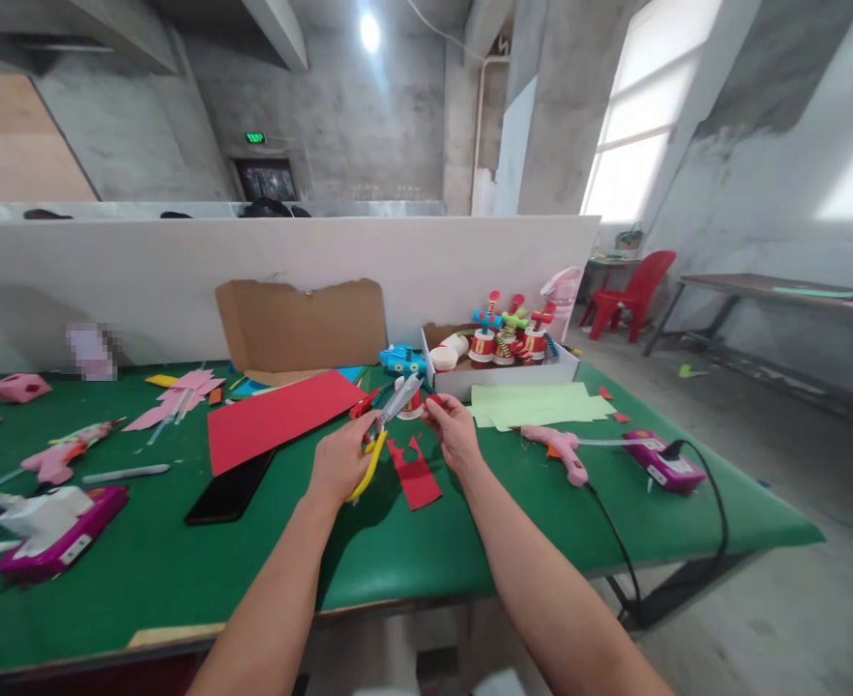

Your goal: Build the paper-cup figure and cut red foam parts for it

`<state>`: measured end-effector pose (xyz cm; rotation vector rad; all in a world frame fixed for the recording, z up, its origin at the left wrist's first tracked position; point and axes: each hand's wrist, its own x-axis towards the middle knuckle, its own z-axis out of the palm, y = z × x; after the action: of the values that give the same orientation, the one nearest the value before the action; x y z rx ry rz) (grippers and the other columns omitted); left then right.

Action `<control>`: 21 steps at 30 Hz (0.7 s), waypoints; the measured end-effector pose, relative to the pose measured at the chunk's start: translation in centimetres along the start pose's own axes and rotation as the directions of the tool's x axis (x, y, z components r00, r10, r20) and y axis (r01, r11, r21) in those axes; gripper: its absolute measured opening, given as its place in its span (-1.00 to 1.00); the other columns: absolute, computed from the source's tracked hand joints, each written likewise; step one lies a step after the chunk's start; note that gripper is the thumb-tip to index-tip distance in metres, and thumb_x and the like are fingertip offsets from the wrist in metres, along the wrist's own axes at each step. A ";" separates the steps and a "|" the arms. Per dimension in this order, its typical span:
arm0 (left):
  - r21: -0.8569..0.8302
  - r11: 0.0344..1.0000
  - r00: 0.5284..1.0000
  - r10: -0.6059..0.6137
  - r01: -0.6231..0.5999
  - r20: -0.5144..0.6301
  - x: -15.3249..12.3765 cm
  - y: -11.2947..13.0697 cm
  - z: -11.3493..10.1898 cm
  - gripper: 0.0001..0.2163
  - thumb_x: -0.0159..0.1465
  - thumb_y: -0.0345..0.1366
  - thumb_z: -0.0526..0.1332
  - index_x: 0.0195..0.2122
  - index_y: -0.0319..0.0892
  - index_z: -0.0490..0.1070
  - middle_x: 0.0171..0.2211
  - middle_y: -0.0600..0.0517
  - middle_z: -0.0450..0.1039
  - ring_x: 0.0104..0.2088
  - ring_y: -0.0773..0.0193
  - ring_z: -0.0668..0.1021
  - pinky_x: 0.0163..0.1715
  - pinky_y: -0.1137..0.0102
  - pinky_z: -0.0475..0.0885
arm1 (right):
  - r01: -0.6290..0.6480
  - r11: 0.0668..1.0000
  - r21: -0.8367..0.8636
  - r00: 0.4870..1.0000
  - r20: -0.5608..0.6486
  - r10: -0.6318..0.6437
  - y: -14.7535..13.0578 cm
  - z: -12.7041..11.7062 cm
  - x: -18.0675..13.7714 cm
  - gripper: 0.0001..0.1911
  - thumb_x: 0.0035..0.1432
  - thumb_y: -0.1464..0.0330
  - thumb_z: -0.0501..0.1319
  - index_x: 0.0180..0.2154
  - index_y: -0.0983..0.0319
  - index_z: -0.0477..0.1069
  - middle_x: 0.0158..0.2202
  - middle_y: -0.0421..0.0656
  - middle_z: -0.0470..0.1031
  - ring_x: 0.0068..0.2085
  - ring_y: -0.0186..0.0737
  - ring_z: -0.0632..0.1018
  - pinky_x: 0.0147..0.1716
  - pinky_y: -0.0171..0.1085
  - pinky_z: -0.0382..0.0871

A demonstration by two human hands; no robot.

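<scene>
My left hand (340, 458) is closed around a pair of scissors (400, 397) with yellow handles, the blades pointing up and to the right. In a pinch of its fingertips, my right hand (456, 431) has a small red paper piece (435, 399), partly covered by the fingers. On the green table between the hands lies a red paper scrap (417, 483) with a rounded cut-out at its far end. A paper cup (412, 407) stands just behind the blades, partly hidden. Left of the scissors, a large red sheet (281, 418) overlaps a black phone (232, 488).
Behind my right hand, a white box (503, 379) holds several paper-cup figures (505, 338). Light green sheets (539, 404), a pink glue gun (561, 450) and a purple power strip (664, 462) are at right. Another glue gun (60, 458) and power strip (64, 541) lie left.
</scene>
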<state>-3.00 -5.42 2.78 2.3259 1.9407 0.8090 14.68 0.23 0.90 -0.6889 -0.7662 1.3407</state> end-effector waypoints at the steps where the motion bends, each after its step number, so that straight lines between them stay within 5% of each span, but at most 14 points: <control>1: -0.023 1.000 1.000 0.012 -0.012 -0.007 0.0 -0.2 0.1 -0.61 0.28 -0.11 0.04 0.07 -0.08 0.38 -0.20 -0.01 0.57 -0.27 0.23 0.58 -0.31 0.45 0.40 | 0.009 1.000 -0.002 1.000 0.009 -0.009 0.0 0.1 0.0 -0.69 -0.31 0.27 0.48 -0.49 0.23 0.44 -0.58 -0.33 0.48 -0.54 -0.43 0.46 -0.48 -0.42 0.39; 6: -0.083 0.995 0.998 0.063 -0.062 0.004 0.1 -0.4 0.2 -0.61 0.29 -0.08 0.01 0.06 -0.08 0.39 -0.26 0.00 0.57 -0.33 0.24 0.57 -0.33 0.44 0.40 | -0.015 1.000 0.026 0.999 0.036 0.014 -0.5 0.5 -0.2 -0.69 -0.29 0.27 0.48 -0.47 0.22 0.46 -0.56 -0.31 0.48 -0.53 -0.41 0.47 -0.46 -0.40 0.40; 21: 0.129 0.985 0.985 0.093 -0.112 0.144 -0.3 1.7 0.3 -0.59 0.31 -0.16 0.00 0.17 -0.08 0.26 -0.06 -0.08 0.52 -0.18 0.14 0.58 -0.28 0.40 0.40 | 0.024 0.999 0.031 0.997 0.069 -0.026 -0.9 0.7 -0.4 -0.73 -0.26 0.26 0.46 -0.49 0.21 0.45 -0.55 -0.30 0.46 -0.54 -0.42 0.42 -0.50 -0.40 0.36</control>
<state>-1.36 -6.00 2.90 2.5029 1.8891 0.5179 14.58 -0.23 1.97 -0.6096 -0.8066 1.3562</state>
